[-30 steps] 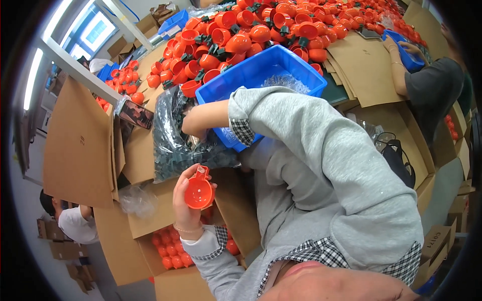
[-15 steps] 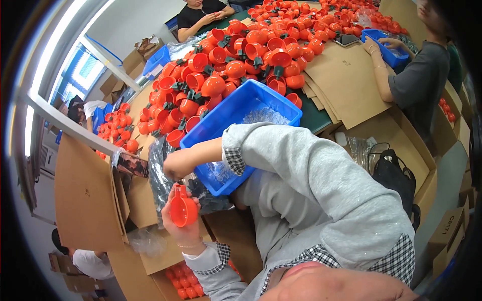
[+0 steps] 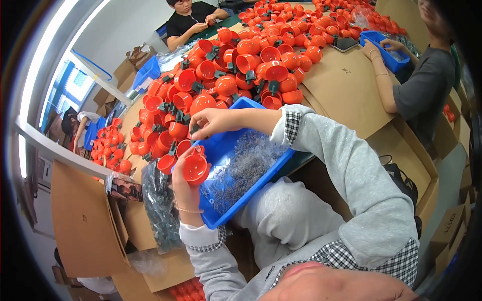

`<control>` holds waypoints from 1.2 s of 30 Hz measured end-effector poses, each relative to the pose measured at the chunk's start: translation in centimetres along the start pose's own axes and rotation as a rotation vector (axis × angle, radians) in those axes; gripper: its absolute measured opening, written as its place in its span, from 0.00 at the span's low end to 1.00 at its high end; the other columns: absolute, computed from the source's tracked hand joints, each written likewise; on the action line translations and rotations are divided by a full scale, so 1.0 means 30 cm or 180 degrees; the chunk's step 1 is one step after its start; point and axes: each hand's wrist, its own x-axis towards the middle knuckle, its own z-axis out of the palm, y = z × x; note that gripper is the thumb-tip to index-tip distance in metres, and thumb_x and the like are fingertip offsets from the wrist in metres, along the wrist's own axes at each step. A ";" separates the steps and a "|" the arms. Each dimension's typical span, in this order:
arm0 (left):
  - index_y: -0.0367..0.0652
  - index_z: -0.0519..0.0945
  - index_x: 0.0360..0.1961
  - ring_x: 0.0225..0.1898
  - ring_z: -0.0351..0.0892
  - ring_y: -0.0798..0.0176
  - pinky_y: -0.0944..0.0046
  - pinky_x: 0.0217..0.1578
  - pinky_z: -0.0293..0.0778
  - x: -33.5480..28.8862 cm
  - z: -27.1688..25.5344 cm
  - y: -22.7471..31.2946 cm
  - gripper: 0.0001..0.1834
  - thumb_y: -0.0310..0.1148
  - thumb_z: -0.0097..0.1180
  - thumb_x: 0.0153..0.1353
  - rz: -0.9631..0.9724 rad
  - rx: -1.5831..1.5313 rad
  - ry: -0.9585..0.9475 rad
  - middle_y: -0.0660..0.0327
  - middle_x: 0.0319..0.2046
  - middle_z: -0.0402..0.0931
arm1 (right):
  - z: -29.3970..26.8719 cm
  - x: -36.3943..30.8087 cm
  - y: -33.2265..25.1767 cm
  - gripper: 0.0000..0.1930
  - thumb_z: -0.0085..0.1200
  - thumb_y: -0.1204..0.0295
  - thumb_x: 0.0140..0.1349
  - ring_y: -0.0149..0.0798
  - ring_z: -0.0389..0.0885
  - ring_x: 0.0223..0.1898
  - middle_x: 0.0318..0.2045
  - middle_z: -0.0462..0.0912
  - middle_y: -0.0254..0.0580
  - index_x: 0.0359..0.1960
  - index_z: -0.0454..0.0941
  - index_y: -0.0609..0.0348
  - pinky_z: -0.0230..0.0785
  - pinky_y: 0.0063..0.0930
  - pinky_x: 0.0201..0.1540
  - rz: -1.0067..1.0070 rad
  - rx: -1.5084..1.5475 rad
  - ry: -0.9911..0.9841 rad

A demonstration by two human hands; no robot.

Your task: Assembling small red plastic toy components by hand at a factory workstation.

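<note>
Your left hand (image 3: 184,189) curls its fingers round a red cup (image 3: 195,169), likely to leave its tab (image 3: 200,149) clear; your right hand (image 3: 212,122) pinches a dark piece (image 3: 194,129) just beyond

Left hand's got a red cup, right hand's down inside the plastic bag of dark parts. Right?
Not quite: the right hand isn't in the plastic bag of dark parts. The head view shows it at the blue bin's edge, near the red cup, which the left hand does hold.
</note>
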 end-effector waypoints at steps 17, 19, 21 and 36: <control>0.29 0.71 0.49 0.32 0.79 0.54 0.61 0.33 0.77 -0.018 -0.025 -0.004 0.24 0.41 0.37 0.63 -0.0430 -0.0176 0.0105 0.48 0.38 0.77 | 0.015 -0.037 -0.004 0.20 0.54 0.75 0.54 0.30 0.77 0.38 0.41 0.76 0.43 0.51 0.70 0.63 0.71 0.24 0.41 0.0014 -0.0510 -0.0396; 0.29 0.72 0.49 0.32 0.79 0.54 0.61 0.32 0.77 -0.014 -0.018 -0.007 0.24 0.40 0.37 0.64 -0.0416 -0.0182 0.0189 0.48 0.38 0.77 | 0.010 -0.037 0.001 0.20 0.54 0.75 0.54 0.30 0.77 0.39 0.42 0.76 0.43 0.51 0.70 0.63 0.71 0.25 0.42 -0.0020 -0.0530 -0.0432; 0.28 0.70 0.50 0.36 0.79 0.53 0.59 0.35 0.78 -0.002 -0.021 -0.020 0.26 0.42 0.37 0.63 -0.0437 -0.0196 0.0166 0.47 0.40 0.77 | -0.002 -0.039 0.018 0.20 0.56 0.75 0.53 0.31 0.79 0.37 0.40 0.78 0.44 0.49 0.72 0.62 0.72 0.25 0.41 -0.0494 -0.0460 -0.0167; 0.29 0.72 0.47 0.38 0.80 0.54 0.56 0.35 0.79 0.003 -0.067 -0.027 0.24 0.40 0.37 0.63 -0.0235 -0.0170 0.0382 0.47 0.40 0.77 | 0.091 -0.072 -0.085 0.20 0.55 0.82 0.50 0.40 0.78 0.45 0.41 0.80 0.45 0.47 0.76 0.60 0.67 0.30 0.50 -0.1018 -0.1364 -0.0375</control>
